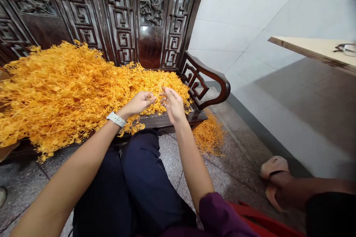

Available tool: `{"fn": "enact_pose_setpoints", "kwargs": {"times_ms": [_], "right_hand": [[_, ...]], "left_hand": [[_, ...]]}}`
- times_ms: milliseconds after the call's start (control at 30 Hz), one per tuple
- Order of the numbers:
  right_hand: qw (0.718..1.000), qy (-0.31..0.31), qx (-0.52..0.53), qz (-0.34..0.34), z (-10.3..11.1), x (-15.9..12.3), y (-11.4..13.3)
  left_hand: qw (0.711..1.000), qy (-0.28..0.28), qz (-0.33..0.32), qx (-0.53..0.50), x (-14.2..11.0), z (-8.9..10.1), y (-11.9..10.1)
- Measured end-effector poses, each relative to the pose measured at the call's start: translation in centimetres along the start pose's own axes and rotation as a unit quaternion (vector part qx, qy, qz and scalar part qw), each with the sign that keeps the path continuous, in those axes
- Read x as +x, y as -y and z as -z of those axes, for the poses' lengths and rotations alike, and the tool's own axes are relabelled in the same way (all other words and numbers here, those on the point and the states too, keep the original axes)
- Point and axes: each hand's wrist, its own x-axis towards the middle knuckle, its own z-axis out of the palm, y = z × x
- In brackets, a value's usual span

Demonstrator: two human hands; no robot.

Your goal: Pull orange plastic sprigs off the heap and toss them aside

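Observation:
A large heap of yellow artificial flower sprigs, thin-stemmed with small curled heads, covers the seat of a dark carved wooden bench. Over the heap's right part, my left hand is closed in a pinch, thumb against the fingers, with a pale watch strap on its wrist. Close by on the right, my right hand has its fingers bent together around a thin yellow sprig that blends into the pile behind. The two hands are a small gap apart. What sits between the left fingertips is too small to make out.
The bench's curved armrest rises right of the heap. More orange-yellow sprigs lie on the speckled floor beside the bench. At the right a wooden tabletop bears glasses, and another person's feet show below.

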Motion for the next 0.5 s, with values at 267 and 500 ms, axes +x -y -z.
{"fn": "enact_pose_setpoints", "kwargs": {"times_ms": [267,500], "right_hand": [[0.998,0.051,-0.034,-0.011,-0.3,0.4,-1.6],[0.987,0.058,-0.149,0.029,0.8,-2.1,-1.2]], "left_hand": [[0.995,0.026,0.041,-0.089,0.0,0.3,0.3],[0.977,-0.195,0.03,-0.083,0.3,1.5,1.5]]}}
